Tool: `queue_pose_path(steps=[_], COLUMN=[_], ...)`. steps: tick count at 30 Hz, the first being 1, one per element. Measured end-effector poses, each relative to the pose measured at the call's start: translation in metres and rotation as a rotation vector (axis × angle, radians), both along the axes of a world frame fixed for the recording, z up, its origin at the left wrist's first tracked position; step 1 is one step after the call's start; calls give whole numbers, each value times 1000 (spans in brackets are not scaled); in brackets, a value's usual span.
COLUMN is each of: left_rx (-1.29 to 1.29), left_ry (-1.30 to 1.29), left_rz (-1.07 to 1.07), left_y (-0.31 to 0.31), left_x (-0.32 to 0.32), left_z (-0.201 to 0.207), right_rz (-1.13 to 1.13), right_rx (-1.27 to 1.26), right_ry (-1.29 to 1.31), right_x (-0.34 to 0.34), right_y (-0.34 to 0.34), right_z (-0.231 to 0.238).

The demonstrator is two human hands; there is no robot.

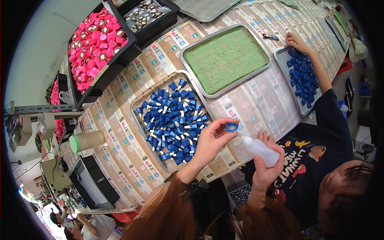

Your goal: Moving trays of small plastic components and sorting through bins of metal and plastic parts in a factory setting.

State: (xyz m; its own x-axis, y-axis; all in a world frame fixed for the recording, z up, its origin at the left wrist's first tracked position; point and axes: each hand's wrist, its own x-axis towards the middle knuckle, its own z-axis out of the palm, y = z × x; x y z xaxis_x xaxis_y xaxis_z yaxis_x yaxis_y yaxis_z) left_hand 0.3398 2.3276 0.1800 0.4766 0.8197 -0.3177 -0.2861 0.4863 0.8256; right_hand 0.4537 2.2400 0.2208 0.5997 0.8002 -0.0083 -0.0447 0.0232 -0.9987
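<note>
Between the fingertips of my left hand [215,140] is a small blue plastic part [231,127], its hollow opening turned up. My right hand [267,168] is wrapped round a white squeeze bottle [262,151], tilted so that its thin nozzle points at the blue part. Whether the nozzle tip touches the part is too small to tell. Just left of my left hand lies a metal tray [138,105] heaped with blue parts [172,120], many with cream-coloured pieces attached.
Beyond is a metal tray lined with green [228,60]. At right, a co-worker's hand [298,42] reaches over a tray of blue parts [302,76]. Black bins hold pink parts [96,48] and round pieces [146,16]. A green-lidded jar [86,141] and black box [94,184] stand left.
</note>
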Motion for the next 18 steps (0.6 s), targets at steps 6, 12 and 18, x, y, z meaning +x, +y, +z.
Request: queue_pose_path(steps=[6,12,18], left_rx=[-23,3,-14], left_ry=[-1,7,6], left_rz=[-2,6,-13], left_y=[-5,-7,-8], left_x=[1,0,-1], left_z=[1,3,4], right_rz=[-23,20,78], right_rx=[-6,-35,-19], right_ry=[-131,-93,-226], right_x=[5,8,7], right_y=[-7,-9,-7], right_z=[-11,-14,-12])
